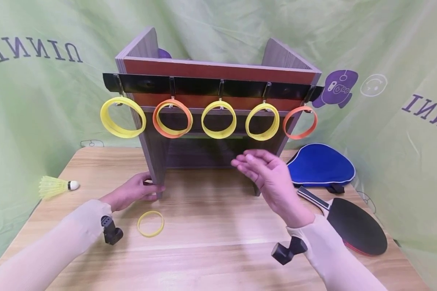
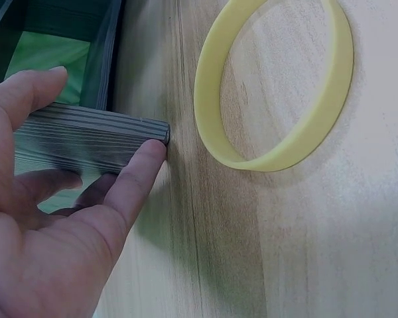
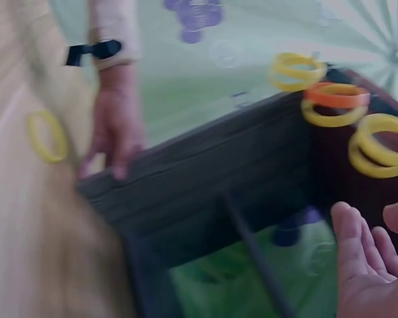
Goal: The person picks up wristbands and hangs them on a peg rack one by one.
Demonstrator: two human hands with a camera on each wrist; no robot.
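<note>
A grey wood-grain shelf unit (image 1: pixel 222 69) stands on the table, a black strip (image 1: pixel 196 85) with several hooks across its front. From the hooks hang yellow and orange rings, among them an orange ring (image 1: pixel 300 135) at the far right and a yellow ring (image 1: pixel 105 121) at the far left. My left hand (image 1: pixel 136 190) grips the lower front edge of the left side panel (image 2: pixel 99 136), thumb on one face and fingers on the other. A loose yellow ring (image 1: pixel 150 235) lies near that hand. Below the hanging rings my right hand (image 1: pixel 269 178) is raised, holding nothing.
On the right of the table are a blue paddle case (image 1: pixel 320 165) and a black table tennis paddle (image 1: pixel 357 226). A yellow shuttlecock (image 1: pixel 56 186) lies at the left edge. Green printed cloth (image 1: pixel 218 24) hangs behind and at both sides.
</note>
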